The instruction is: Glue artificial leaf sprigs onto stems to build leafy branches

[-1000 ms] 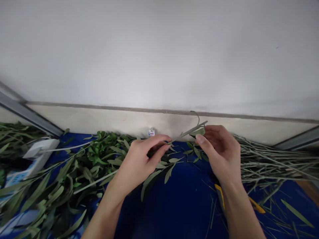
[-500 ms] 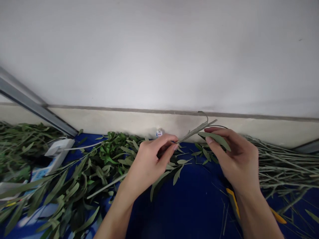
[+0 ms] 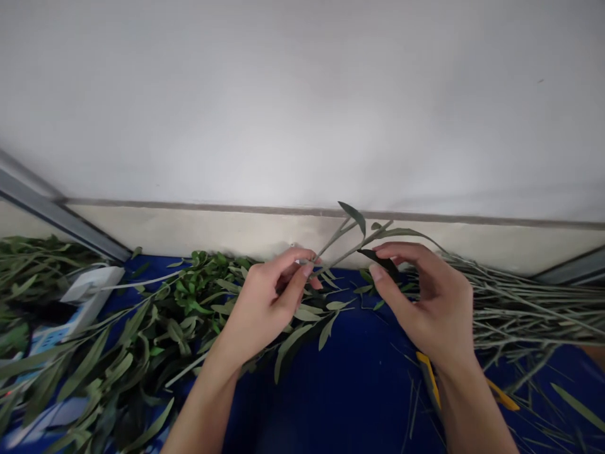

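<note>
My left hand pinches the lower ends of thin grey-green leafy sprigs between thumb and fingers. The stems fork and point up to the right, carrying a few long narrow leaves. At the sprigs' right side, my right hand has thumb and forefinger closed about a dark leaf. Its other fingers curl behind. Below my right wrist shows a tool with yellow handles, partly hidden by the forearm.
Leafy branches pile up at left on the blue table surface. A white power strip with a cable lies among them. Bare stems are heaped at right. A pale wall rises behind.
The stems in my left hand have spread apart and more leaves show on them. Both hands appear shifted slightly left as the view moved. My right fingers are at a different leaf.
</note>
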`<state>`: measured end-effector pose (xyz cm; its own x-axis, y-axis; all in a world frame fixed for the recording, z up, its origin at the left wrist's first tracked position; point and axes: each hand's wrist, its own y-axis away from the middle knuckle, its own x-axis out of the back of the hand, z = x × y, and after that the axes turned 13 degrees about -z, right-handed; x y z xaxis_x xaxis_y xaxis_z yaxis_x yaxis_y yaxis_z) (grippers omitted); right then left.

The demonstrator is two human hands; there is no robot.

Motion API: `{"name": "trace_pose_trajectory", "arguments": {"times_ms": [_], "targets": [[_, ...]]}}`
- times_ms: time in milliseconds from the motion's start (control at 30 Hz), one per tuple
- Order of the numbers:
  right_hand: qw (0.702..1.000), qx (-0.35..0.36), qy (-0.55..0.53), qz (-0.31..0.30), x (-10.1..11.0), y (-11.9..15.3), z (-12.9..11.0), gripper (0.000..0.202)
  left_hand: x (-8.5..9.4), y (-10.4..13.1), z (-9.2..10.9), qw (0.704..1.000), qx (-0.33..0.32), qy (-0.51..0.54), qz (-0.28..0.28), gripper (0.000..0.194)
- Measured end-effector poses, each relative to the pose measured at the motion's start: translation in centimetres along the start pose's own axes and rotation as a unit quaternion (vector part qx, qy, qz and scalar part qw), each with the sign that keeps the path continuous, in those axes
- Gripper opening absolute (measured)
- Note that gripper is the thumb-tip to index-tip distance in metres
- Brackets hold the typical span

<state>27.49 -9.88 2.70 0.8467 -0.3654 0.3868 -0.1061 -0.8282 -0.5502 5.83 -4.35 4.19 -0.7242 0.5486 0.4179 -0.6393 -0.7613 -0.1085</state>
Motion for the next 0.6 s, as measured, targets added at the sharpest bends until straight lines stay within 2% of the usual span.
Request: {"name": "trace_pose_trajectory", "arguments": {"times_ms": [133,200,400,600], "targets": [[0.984,-0.094,-0.147,0.019,-0.7,0.0,-0.2,0.003,0.1,0.0,0.1,1.000,-0.009,-0.007,-0.006,0.021],[0.972,-0.121,-0.203,0.019,-1.0,-0.1,-0.2,0.005,0.0,0.0,0.0,1.000,-0.014,-0.019,-0.007,0.021],[0.944,-0.141,-0.297,0.008,-1.4,-0.4,0.7,0.015,-0.1,0.1,-0.2,0.999,-0.020,-0.040,-0.012,0.018],[0.924,-0.175,-0.339,-0.015,-1.2,-0.3,1.6,0.020,-0.2,0.2,0.1,0.997,-0.035,-0.064,-0.019,0.015]]}}
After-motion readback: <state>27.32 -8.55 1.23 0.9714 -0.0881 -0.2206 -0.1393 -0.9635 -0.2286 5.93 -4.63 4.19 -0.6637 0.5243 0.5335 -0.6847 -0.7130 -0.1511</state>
